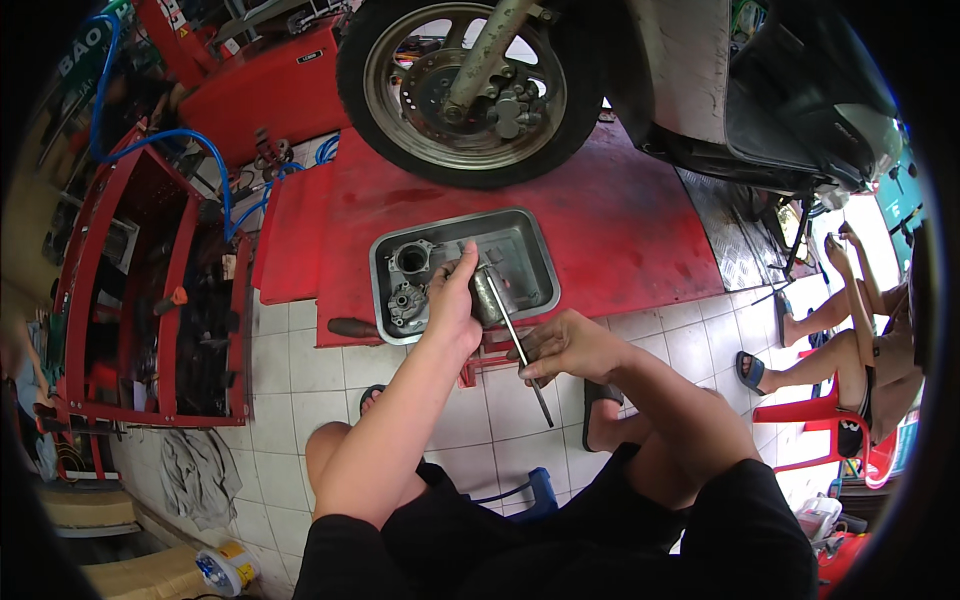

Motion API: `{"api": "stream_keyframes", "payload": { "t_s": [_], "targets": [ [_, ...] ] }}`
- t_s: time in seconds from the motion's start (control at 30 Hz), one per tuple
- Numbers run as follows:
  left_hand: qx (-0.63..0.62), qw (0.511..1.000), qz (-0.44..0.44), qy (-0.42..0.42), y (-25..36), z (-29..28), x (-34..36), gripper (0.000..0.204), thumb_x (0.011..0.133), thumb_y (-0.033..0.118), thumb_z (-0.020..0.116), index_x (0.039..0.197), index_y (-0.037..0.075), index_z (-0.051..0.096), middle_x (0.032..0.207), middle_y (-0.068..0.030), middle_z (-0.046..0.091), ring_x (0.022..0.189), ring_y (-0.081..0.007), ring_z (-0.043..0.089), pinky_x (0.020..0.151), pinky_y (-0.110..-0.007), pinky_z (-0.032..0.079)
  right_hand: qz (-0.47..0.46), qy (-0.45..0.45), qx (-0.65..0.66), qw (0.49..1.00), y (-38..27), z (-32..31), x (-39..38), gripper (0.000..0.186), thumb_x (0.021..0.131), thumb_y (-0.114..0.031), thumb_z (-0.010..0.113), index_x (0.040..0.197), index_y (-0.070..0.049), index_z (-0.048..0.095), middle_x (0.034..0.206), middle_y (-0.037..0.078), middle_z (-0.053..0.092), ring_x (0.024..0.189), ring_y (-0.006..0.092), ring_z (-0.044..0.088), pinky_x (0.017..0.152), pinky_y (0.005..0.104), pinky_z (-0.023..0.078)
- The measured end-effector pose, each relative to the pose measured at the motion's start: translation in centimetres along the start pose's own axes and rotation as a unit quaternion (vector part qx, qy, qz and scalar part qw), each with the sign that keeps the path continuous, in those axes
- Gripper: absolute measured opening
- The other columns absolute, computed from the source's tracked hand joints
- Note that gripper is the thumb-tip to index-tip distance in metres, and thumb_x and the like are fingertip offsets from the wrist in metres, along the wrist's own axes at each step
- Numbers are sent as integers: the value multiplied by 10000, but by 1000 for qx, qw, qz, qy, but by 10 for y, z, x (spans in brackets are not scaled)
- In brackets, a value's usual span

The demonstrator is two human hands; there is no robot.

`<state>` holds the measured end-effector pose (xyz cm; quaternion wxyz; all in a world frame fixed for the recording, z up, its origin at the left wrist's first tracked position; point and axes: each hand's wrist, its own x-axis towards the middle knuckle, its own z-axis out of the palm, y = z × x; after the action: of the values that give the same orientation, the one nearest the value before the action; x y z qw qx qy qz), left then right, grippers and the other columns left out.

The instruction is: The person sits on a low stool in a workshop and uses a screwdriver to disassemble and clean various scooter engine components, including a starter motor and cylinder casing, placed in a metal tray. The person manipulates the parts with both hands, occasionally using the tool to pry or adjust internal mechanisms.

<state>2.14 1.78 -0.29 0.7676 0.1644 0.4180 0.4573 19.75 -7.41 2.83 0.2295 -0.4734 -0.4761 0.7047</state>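
Observation:
My left hand (455, 305) is closed around a grey, rounded metal part (487, 300) and holds it over the near side of a shallow metal tray (547, 262). With its fingers pinched, my right hand (570, 346) grips a long thin metal rod (508, 325). The rod's far end lies against the metal part; its darker near end points down toward the floor. Inside the tray sit a round-bored metal casting (410, 258) and a smaller toothed or ribbed metal part (406, 302). My left fingers partly hide the held part.
The tray rests on a red platform (620, 230) beneath a motorbike's front wheel (455, 90). A dark-handled tool (352, 328) lies by the platform's edge. A red metal frame (180, 290) with a blue hose (215, 150) stands left. At right, a person sits on a red chair (810, 415).

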Motion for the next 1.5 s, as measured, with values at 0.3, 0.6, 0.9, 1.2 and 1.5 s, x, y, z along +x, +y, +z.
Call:
{"api": "stream_keyframes", "payload": {
  "t_s": [0.3,0.6,0.9,1.2,1.5],
  "targets": [
    [-25,998,-35,-42,-3,5,8,451,913,478,660,1007,39,610,832,-112,634,791,-262,635,765,-411,547,6,19,-10,1000,-7,-10,-15,330,876,-59,707,1174,69,646,900,119,696,793,183,693,733,315,583],
    [-16,998,-40,-41,-6,3,11,448,927,485,637,1015,46,607,853,-115,634,811,-265,636,770,-420,550,14,-11,42,999,-2,-12,-15,306,927,-40,622,1203,90,604,962,149,686,841,199,692,770,330,585],
    [-4,998,-27,-59,-3,7,5,406,933,450,642,998,51,606,818,-107,637,780,-258,641,728,-403,544,46,-3,115,992,-9,-9,-16,326,930,-40,614,1201,135,570,999,206,689,880,273,706,828,385,597],
    [-22,999,-18,-46,-1,8,7,409,873,359,754,954,70,475,778,-98,637,677,-242,653,617,-395,564,30,15,-37,999,2,-16,-8,416,894,-202,729,1174,83,613,947,144,701,874,215,691,771,320,560],
    [-1,999,-20,-33,-1,12,6,355,895,386,721,919,62,576,746,-88,636,656,-231,642,595,-382,539,17,-97,72,992,-11,-15,-19,528,911,-137,691,1342,74,471,951,173,711,963,247,701,814,318,565]
  ]
}}
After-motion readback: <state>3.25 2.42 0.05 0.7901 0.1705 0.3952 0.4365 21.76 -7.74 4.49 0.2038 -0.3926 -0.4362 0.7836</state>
